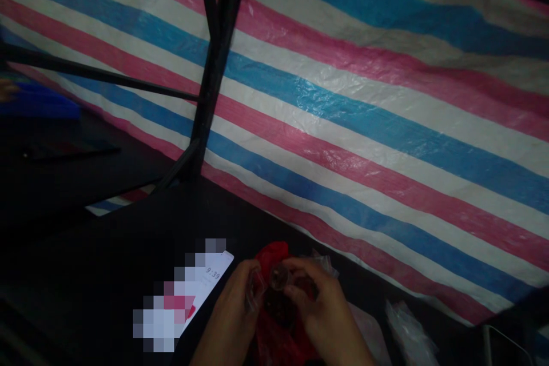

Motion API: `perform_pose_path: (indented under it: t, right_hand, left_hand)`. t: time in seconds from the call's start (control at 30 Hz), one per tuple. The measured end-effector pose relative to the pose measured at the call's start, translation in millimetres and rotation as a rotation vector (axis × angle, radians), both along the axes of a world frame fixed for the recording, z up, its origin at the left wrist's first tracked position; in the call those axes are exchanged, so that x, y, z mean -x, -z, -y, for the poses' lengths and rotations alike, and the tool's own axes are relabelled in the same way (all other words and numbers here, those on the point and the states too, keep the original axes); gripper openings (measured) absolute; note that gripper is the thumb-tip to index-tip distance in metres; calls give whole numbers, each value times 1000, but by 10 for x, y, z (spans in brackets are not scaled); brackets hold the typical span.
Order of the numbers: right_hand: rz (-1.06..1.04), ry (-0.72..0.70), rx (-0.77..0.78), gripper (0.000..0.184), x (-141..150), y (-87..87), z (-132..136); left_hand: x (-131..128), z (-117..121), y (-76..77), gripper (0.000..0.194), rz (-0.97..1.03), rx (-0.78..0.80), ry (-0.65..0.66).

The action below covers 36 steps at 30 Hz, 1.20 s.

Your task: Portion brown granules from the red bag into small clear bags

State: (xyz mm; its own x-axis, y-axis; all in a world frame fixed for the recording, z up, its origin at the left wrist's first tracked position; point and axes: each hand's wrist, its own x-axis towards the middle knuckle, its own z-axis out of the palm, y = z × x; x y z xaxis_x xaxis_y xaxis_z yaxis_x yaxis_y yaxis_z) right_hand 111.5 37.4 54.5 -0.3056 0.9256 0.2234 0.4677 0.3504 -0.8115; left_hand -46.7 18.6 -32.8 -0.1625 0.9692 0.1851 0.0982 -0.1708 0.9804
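Observation:
Both my hands meet at the bottom middle of the view over a dark table [107,274]. My left hand [234,311] has its fingers curled around a piece of clear plastic wrap [253,291]. My right hand [323,309] pinches a small clear round piece [279,279] at its fingertips. Between the hands lies a small dark object [278,309], over a red plastic bag [274,254]. What the dark object is stays unclear in the dim light.
A lit phone screen [189,297] lies just left of my hands. Clear plastic bags [407,331] lie to the right. A striped pink, blue and white tarp [364,103] fills the background. Black metal bars [214,68] cross the upper left.

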Motion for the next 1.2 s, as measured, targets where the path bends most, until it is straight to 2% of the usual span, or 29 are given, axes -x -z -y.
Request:
perform_pose_path:
  t: [0.13, 0.23, 0.3, 0.47, 0.7, 0.87, 1.0, 1.1, 1.2]
  right_hand:
    - [224, -75, -145, 50, 164, -164, 149]
    - [408, -104, -210, 59, 239, -169, 189]
    - [442, -95, -241, 59, 237, -134, 185]
    - [386, -93, -291, 57, 180, -87, 158]
    - [325, -77, -241, 51, 193, -191, 189]
    - [314, -12, -320, 44, 220, -171, 240]
    - [295, -26, -311, 46, 212, -208, 241]
    - [227, 116, -317, 37, 98, -223, 181]
    - [282, 205, -208, 32, -55, -98, 113]
  left_hand:
    - [-18, 8, 14, 20, 3, -3, 53]
    - [-36, 13, 24, 19, -11, -5, 47]
    - [-40, 17, 26, 22, -21, -10, 33]
    - [-13, 30, 17, 24, -49, -15, 2]
    - [15, 26, 62, 33, -140, -89, -34]
    - [4, 10, 102, 33, -209, -151, -109]
    - [-2, 19, 29, 32, -232, -212, -217]
    - [23, 44, -36, 35, -243, -247, -295]
    - [52, 71, -61, 36, -248, -278, -345]
